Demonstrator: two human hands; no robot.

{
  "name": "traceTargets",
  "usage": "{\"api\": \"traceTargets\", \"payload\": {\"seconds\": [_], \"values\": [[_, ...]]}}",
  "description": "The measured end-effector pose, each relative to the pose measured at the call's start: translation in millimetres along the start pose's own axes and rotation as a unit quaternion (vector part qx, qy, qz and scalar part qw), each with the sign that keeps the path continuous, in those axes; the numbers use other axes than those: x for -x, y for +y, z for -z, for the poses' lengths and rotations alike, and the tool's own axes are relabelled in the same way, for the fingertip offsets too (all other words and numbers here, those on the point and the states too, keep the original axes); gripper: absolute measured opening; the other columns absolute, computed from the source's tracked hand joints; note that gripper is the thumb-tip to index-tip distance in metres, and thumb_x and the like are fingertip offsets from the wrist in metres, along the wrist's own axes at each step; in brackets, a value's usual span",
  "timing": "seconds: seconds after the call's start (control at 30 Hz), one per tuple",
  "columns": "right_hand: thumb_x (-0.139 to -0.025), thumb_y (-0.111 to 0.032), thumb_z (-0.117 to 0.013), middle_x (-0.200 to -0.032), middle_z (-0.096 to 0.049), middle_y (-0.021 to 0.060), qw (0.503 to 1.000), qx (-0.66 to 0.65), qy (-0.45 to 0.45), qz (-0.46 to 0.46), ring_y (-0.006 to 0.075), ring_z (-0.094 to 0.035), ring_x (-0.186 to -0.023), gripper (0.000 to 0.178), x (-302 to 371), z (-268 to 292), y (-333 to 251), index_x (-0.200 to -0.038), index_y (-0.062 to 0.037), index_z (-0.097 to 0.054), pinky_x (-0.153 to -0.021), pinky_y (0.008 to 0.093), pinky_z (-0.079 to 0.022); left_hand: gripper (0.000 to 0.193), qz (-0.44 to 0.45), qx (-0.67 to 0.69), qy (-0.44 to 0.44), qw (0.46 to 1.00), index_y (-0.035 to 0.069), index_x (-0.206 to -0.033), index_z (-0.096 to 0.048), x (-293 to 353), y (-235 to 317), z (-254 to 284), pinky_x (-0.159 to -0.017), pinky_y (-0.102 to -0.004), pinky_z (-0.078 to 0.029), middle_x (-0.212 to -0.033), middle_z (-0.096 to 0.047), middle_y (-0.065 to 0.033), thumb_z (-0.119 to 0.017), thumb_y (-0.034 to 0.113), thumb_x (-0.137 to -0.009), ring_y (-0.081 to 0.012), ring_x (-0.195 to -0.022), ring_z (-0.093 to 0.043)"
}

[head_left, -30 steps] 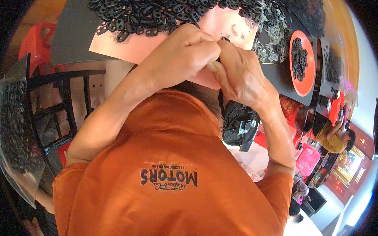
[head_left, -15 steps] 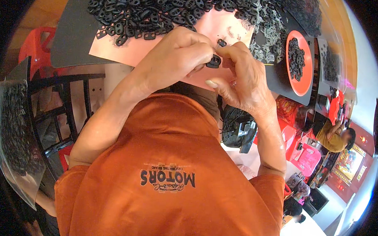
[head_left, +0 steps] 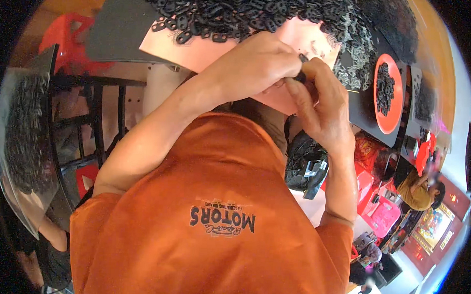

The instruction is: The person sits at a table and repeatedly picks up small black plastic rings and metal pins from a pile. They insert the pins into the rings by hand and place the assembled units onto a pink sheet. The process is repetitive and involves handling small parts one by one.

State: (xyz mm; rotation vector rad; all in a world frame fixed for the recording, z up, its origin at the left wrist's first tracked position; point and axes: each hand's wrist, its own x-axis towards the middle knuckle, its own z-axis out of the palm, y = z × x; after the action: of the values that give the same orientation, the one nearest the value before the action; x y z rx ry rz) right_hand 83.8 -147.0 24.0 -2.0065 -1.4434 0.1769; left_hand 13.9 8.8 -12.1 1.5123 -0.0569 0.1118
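Note:
My left hand (head_left: 264, 64) and my right hand (head_left: 325, 101) meet over the near edge of a pink sheet (head_left: 169, 46). Between their fingertips is a small black plastic cord lock (head_left: 300, 76), mostly covered by the fingers. The left fingers are curled closed around one side of it. My right thumb and bent forefinger press on the other side. A second bit of black (head_left: 303, 58) shows just beyond the fingers; whether it is held cannot be made out. Past my hands lies a big heap of black two-hole cord lock pieces (head_left: 219, 14).
Small pale metallic pieces, like springs (head_left: 355, 47), are piled right of the heap. A red-orange plate (head_left: 386, 126) of black parts sits at the table's right. Clear bags of black parts (head_left: 25, 139) stand left, by a black rack (head_left: 86, 126). Other people (head_left: 420, 191) sit farther right.
My right hand has closed in on the left, its thumb moving up onto the black piece that the left hand was holding. The whole view has shifted a little.

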Motion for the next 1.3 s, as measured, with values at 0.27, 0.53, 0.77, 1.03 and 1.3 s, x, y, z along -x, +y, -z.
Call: {"api": "traceTargets", "payload": {"seconds": [0.27,0.53,0.77,1.03,1.3], "values": [[-0.09,-0.017,-0.05,-0.066,-0.049,0.0051,0.961,0.018,0.182,-0.206,0.0099,-0.043,-0.062,0.019,38,68,35,-0.084,0.0012,-0.055,-0.056,0.0265,-0.038,0.032,0.065,-0.005,-0.023,0.998,0.008,-0.056,-0.043,6,14,-1,-0.045,-0.0241,-0.029,-0.051,-0.04,0.0034,-0.047,0.02,-0.086,-0.0055,-0.048,-0.036],[-0.09,-0.025,-0.049,-0.069,-0.059,0.0128,0.916,0.216,0.206,-0.269,0.0178,-0.056,-0.064,0.029,49,130,74,-0.096,0.0018,-0.059,-0.063,0.0297,-0.044,0.028,0.043,-0.04,-0.034,0.998,0.006,-0.056,-0.041,5,15,-4,-0.044,-0.025,-0.028,-0.052,-0.039,0.003,-0.049,0.014,-0.082,-0.0056,-0.048,-0.036],[-0.085,-0.012,-0.05,-0.084,-0.061,0.0166,0.989,-0.081,0.03,-0.121,0.026,-0.06,-0.076,0.017,3,44,-9,-0.093,0.0002,-0.058,-0.068,0.034,-0.047,0.021,-0.191,-0.108,-0.138,0.966,0.005,-0.056,-0.041,23,70,-43,-0.041,-0.0333,-0.031,-0.049,-0.037,-0.0068,-0.054,0.008,-0.072,-0.0171,-0.044,-0.043],[-0.094,-0.035,-0.038,-0.09,-0.055,0.0172,0.905,-0.363,-0.211,0.061,0.0254,-0.055,-0.087,0.039,-34,-59,-67,-0.101,0.0001,-0.053,-0.078,0.0347,-0.042,0.016,-0.332,-0.128,-0.266,0.896,0.005,-0.058,-0.046,27,108,-85,-0.042,-0.0332,-0.034,-0.055,-0.043,-0.0074,-0.053,0.009,-0.071,-0.0173,-0.047,-0.047],[-0.092,-0.046,-0.038,-0.1,-0.055,0.0116,0.784,-0.518,-0.341,-0.036,0.0179,-0.05,-0.094,0.052,-13,-125,-71,-0.106,0.0024,-0.051,-0.083,0.0325,-0.039,0.012,-0.281,-0.167,-0.422,0.846,0.004,-0.06,-0.052,30,109,-75,-0.042,-0.0332,-0.038,-0.061,-0.05,-0.008,-0.052,0.009,-0.07,-0.0175,-0.049,-0.051]]}}
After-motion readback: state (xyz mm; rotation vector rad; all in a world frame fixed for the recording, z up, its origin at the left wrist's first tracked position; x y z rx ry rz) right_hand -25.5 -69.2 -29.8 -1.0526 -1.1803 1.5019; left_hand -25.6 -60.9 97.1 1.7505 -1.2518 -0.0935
